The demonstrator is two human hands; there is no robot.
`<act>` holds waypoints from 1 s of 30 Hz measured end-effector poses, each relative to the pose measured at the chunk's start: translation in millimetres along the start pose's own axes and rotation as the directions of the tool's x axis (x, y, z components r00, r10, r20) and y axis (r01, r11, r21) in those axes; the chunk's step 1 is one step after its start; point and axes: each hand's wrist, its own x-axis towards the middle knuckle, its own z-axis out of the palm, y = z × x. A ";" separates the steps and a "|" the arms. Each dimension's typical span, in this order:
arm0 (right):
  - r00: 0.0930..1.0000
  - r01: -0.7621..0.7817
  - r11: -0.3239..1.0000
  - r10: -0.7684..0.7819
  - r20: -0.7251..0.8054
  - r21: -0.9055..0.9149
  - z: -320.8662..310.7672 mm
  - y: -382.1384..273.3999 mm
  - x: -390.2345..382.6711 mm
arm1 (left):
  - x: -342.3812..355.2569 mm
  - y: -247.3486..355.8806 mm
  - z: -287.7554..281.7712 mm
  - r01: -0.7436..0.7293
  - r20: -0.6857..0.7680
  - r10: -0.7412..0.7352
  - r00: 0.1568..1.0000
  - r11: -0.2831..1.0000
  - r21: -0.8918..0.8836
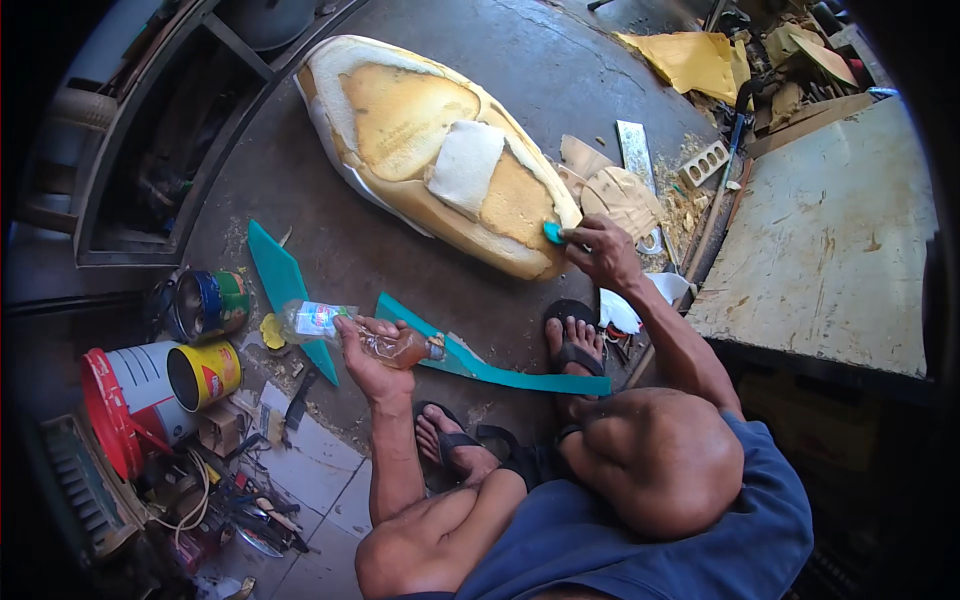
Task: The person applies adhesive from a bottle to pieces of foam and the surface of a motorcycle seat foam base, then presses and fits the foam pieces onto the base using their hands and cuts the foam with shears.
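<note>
My left hand (375, 362) is wrapped round a clear plastic bottle (395, 348) that lies tilted on its side, with amber residue inside and a label at one end. With the fingertips of my right hand (603, 250) I pinch a small teal foam piece (553, 232) against the near right end of a seat cushion (400, 170). The cushion is long, of cream and yellowish foam, with a pale rectangular patch (468, 165) on its top. Two teal foam strips, a bent one (500, 372) and a pointed one (275, 265), lie on the floor near the bottle.
Paint cans (205, 375) and a red-and-white bucket (150, 400) stand at the left, above a heap of tools (255, 515). A worn board (830, 240) rises at the right. Brown scraps (620, 195), a metal strip (635, 150) and yellow sheet (685, 60) lie beyond my right hand.
</note>
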 end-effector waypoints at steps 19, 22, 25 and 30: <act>0.950 -0.163 0.952 0.081 0.301 0.259 24.0 -79.8 -31.1 | 0.9 -1.9 14.1 -0.003 0.010 0.004 1.000 0.994 -0.108; 0.837 -0.286 0.871 0.024 0.547 0.400 51.2 -115.9 -24.8 | -1.6 0.9 17.9 0.009 0.011 -0.007 1.000 0.986 -0.165; 0.616 -0.735 0.530 0.263 0.743 0.422 66.3 -146.6 -4.5 | -4.9 4.9 12.1 -0.020 0.015 0.023 1.000 0.984 -0.174; 0.711 -0.653 0.277 -0.097 0.696 0.705 40.2 -130.5 -7.6 | -2.2 6.8 11.6 -0.253 -0.058 0.260 0.964 0.962 0.105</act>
